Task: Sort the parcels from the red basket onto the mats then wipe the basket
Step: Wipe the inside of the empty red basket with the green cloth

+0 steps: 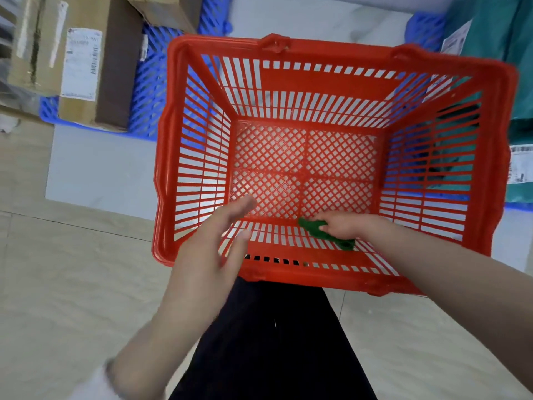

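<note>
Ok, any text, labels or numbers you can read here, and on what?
Nothing is legible.
Shipping label on the cardboard box: print and barcode, too blurred to read.
Two white labels on the teal parcels: too blurred.
Red basket: no markings seen.

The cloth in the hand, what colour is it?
Green. The cloth in the right hand shows best in the head view.

My left grip (213, 235) looks blurred. The green cloth (331, 237) is partly hidden inside my right grip (350, 226). The box label (80, 64) print is unreadable.
</note>
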